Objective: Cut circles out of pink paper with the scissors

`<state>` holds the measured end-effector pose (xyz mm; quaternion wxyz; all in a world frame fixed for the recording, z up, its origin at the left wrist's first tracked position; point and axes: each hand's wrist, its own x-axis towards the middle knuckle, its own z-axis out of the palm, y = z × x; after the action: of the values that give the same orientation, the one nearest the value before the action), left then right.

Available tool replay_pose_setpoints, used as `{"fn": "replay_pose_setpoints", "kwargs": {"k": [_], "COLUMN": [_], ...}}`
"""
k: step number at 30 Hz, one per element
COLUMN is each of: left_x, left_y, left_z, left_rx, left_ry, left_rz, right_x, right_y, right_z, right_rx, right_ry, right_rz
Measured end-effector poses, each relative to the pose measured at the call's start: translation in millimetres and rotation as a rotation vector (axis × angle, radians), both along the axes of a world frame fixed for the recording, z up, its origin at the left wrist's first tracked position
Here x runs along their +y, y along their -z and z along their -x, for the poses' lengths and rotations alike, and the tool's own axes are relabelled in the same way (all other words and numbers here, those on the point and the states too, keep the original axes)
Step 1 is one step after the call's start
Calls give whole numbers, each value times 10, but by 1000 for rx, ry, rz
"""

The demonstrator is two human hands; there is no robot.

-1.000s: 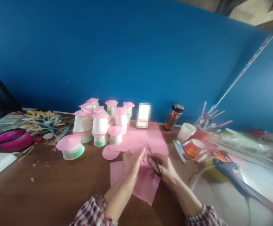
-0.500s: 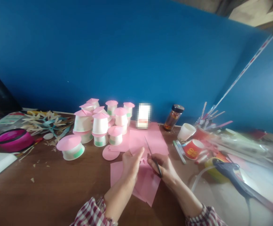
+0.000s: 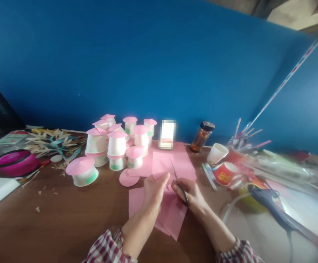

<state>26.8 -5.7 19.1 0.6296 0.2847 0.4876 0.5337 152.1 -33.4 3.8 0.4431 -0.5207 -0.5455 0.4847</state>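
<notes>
My left hand (image 3: 153, 190) pinches a sheet of pink paper (image 3: 162, 164) and holds it upright over the brown table (image 3: 65, 215). My right hand (image 3: 189, 192) grips small scissors (image 3: 178, 180) whose blades point up at the sheet's right edge. More pink sheets (image 3: 172, 215) lie flat under both hands. A pink paper disc (image 3: 128, 178) rests just left of them.
Several white cups with pink paper lids (image 3: 117, 143) cluster behind. A brown jar (image 3: 202, 136), red and white cups (image 3: 225, 172), sticks in a holder (image 3: 239, 140) and a glue gun (image 3: 274, 204) crowd the right. A magenta bowl (image 3: 15, 162) and paper scraps (image 3: 52, 143) lie left.
The pink sheet in my left hand has shifted slightly against the scissor blades; both hands stay in nearly the same place.
</notes>
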Motion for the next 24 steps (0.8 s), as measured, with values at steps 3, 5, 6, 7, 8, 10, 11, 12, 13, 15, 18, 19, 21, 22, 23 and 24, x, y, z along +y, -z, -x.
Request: {"fn": "replay_pose_setpoints", "kwargs": {"k": [3, 5, 6, 7, 8, 10, 11, 12, 13, 15, 18, 19, 21, 22, 23, 24], "left_x": [0, 0, 0, -1, -1, -1, 0, 1, 2, 2, -1, -2, -2, 0, 3, 7], "left_y": [5, 9, 9, 9, 8, 8, 9, 10, 12, 14, 0, -8, -22, -26, -25, -21], "left_z": [-5, -7, -6, -5, -3, 0, 1, 1, 0, -1, 1, 2, 7, 10, 12, 13], "left_rx": [41, 36, 29, 21, 15, 16, 21, 25, 29, 31, 15, 15, 24, 30, 32, 29], "left_ry": [-10, -1, 3, 11, 14, 11, 9, 9, 10, 8, 7, 5, -2, -6, -10, -9], "left_rz": [-17, -14, -15, -17, -17, -12, -11, -13, -19, -27, -17, -10, -3, 0, 2, 3], "right_x": [2, 1, 1, 0, 0, 2, 3, 5, 6, 9, 9, 8, 6, 5, 4, 4], "right_y": [4, 10, 14, 19, 23, 29, 31, 31, 30, 29, 32, 35, 42, 45, 47, 49], "right_z": [-3, -6, -8, -11, -13, -18, -20, -22, -23, -26, -31, -32, -36, -38, -40, -42], "right_rx": [10, 16, 17, 16, 14, 10, 7, 3, -2, -18, -46, -52, -56, -56, -55, -56], "right_ry": [7, 12, 14, 14, 13, 11, 10, 10, 12, 15, 17, 16, 16, 15, 14, 12], "right_rz": [7, 2, -2, -4, -5, -8, -9, -11, -14, -20, -31, -32, -30, -27, -23, -20]}}
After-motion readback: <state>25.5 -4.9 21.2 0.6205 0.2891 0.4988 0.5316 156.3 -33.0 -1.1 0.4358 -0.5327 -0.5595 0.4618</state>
